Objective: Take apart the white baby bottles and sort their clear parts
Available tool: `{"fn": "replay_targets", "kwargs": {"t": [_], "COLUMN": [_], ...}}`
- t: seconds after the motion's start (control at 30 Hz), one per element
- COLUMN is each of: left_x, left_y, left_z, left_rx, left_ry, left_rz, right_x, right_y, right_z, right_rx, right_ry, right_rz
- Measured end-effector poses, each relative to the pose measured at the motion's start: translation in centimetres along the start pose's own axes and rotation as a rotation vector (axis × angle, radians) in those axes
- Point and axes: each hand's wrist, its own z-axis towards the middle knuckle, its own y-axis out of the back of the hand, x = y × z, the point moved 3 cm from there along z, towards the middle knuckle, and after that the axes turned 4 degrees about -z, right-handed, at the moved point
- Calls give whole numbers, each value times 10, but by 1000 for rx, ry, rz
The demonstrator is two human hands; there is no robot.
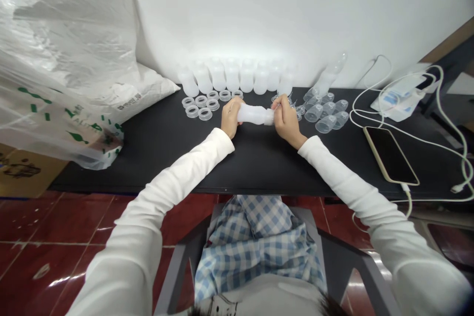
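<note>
A white translucent bottle (254,114) lies sideways between my hands, just over the black table. My left hand (231,117) is wrapped round its base end. At the neck end, the fingers of my right hand (286,119) are closed on a clear piece, partly hidden by them. Several clear rings (205,113) lie to the left of my left hand. Behind the hands stands a row of white bottles (232,75). Several clear domed caps (326,124) are right of my right hand, with small clear pieces (300,109) beside them.
On the black table (259,168), a phone (391,155) with a cable (440,143) lies at the right, below a white charger (400,98). One capped bottle (329,75) stands near the wall. Large plastic bags (74,59) fill the left, above a cardboard box (29,170).
</note>
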Motion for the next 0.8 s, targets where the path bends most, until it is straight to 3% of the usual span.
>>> {"fn": "replay_targets", "kwargs": {"t": [0.1, 0.23, 0.33, 0.4, 0.5, 0.63, 0.7, 0.8], "left_x": [-15, -25, -28, -28, -22, 1, 11, 11], "left_y": [5, 10, 11, 10, 9, 10, 8, 6], "left_z": [-2, -7, -11, -11, -4, 5, 5, 1], "left_rx": [10, 132, 215, 215, 126, -24, -23, 24], "left_ry": [-297, -529, -657, -659, -504, -110, 40, 72], "left_rz": [131, 334, 412, 418, 348, 142, 55, 29], "right_x": [5, 6, 7, 6, 2, 1, 1, -2], "right_y": [-4, -9, -7, -7, -8, 0, 2, 2], "right_z": [1, -5, -8, -7, -4, 0, -2, -3], "right_rx": [111, 477, 700, 745, 572, 114, 24, 0], "right_ry": [-210, -609, -714, -714, -643, -256, -109, -74], "right_rz": [205, 482, 578, 608, 577, 299, 166, 79]}}
